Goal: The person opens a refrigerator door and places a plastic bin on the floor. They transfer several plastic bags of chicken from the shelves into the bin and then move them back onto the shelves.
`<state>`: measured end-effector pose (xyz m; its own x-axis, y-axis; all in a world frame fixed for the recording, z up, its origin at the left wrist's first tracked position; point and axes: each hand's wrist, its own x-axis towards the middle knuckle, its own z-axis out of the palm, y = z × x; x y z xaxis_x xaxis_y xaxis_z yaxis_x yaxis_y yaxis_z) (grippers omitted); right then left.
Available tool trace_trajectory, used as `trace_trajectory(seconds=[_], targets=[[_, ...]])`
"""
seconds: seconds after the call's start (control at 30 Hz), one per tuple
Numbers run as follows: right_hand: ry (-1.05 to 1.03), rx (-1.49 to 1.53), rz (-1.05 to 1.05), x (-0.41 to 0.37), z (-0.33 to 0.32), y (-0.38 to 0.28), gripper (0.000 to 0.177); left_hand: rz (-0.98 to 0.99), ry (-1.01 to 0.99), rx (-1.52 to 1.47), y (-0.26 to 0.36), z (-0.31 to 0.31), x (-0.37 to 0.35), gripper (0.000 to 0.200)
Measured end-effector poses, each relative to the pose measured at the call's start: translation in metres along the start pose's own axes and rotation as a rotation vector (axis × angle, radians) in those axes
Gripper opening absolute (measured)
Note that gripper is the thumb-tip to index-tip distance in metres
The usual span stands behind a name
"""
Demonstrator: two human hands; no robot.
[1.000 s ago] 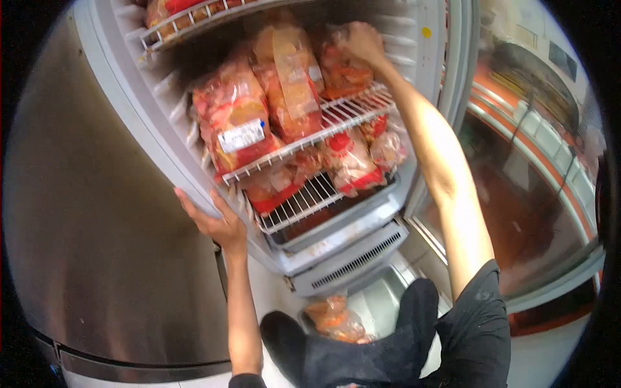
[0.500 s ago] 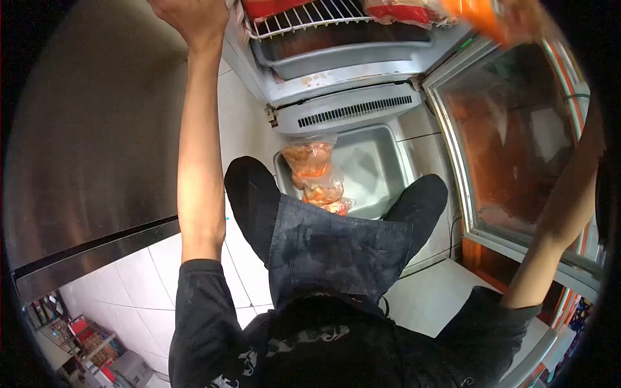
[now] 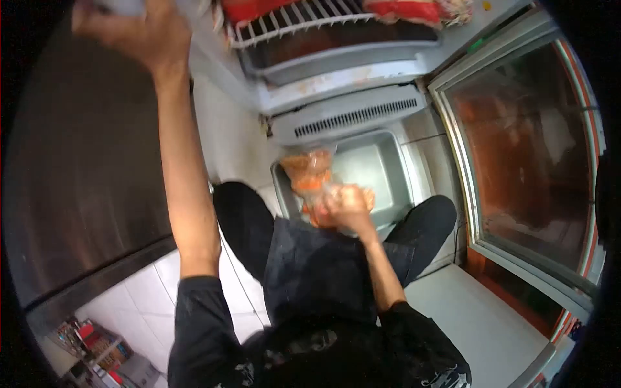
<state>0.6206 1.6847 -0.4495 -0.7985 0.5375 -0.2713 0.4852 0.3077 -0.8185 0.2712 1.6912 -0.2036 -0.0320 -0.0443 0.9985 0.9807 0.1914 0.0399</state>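
Observation:
My right hand (image 3: 349,205) is closed, in a fist, over the front of a grey metal tray (image 3: 381,137) on the floor, gripping a clear plastic bag (image 3: 318,212) with orange-red contents. Motion blurs it, and the hand hides part of the bag. Behind it in the tray's left side lies another clear bag (image 3: 307,169) of brownish-orange food. High at the left, my left hand (image 3: 145,32) is raised beside the freezer. Its fingers are smeared and partly cut off by the frame's top edge, with a pale patch (image 3: 123,6) between them whose nature I cannot tell.
An open freezer (image 3: 343,74) stands ahead, with red packages (image 3: 404,10) on its wire shelf (image 3: 304,19). Its glass door (image 3: 524,155) is swung out to the right. A dark steel cabinet (image 3: 90,161) fills the left. My knees (image 3: 242,223) flank the tray.
My right hand has come down from the freezer's upper right, where it held something orange, to the tray. My left hand has shifted left, away from the freezer's edge.

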Motion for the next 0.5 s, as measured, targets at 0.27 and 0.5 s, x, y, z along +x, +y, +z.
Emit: trace_trajectory(seconds=[0.27,0.5], targets=[[-0.508,0.029,-0.026,0.077,0.059,0.034,0.038,-0.222,0.08,-0.092,0.035,-0.001,0.008,0.051],[0.789,0.007,-0.813,0.064,-0.291,-0.255,0.027,-0.259,0.05,-0.019,0.031,-0.004,-0.001,0.048]])
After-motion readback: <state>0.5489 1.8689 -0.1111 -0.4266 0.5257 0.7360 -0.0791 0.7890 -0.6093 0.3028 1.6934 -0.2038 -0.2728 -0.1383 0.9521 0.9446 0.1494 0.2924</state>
